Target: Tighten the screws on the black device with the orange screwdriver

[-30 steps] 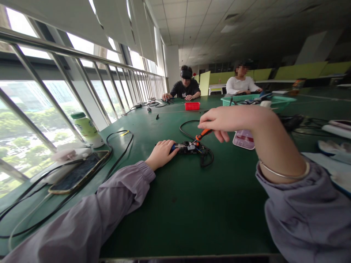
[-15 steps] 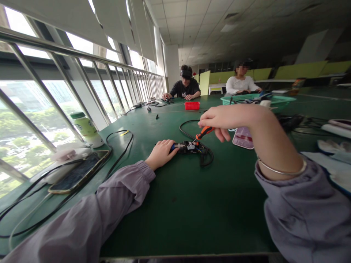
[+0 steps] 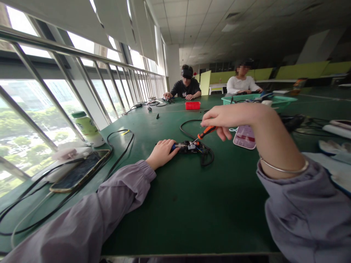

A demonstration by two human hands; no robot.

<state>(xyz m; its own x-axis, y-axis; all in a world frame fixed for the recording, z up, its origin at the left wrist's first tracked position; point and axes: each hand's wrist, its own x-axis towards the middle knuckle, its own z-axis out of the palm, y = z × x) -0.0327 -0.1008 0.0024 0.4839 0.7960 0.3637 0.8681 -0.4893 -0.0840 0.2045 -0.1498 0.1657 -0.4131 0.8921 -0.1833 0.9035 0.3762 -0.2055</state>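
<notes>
Both sets of our fingers are clamped, left hand (image 3: 161, 153) on the blue handle (image 3: 172, 147) beside the device (image 3: 191, 148), right hand (image 3: 233, 116) on the screwdriver (image 3: 207, 132), whose slant could make it skid.

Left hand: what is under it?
Under the left hand, a blue part shows between thumb and fingers, beside the wired black device. Palm and fingers hide the rest, so its full shape cannot be told.

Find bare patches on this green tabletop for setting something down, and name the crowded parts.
Widest: the tabletop between the left sleeve and right sleeve, nearer than the black device. A smaller patch: between the left hand and the small black piece beyond it. Crowded: left, around the dark phone; right, around the green basket.
</notes>
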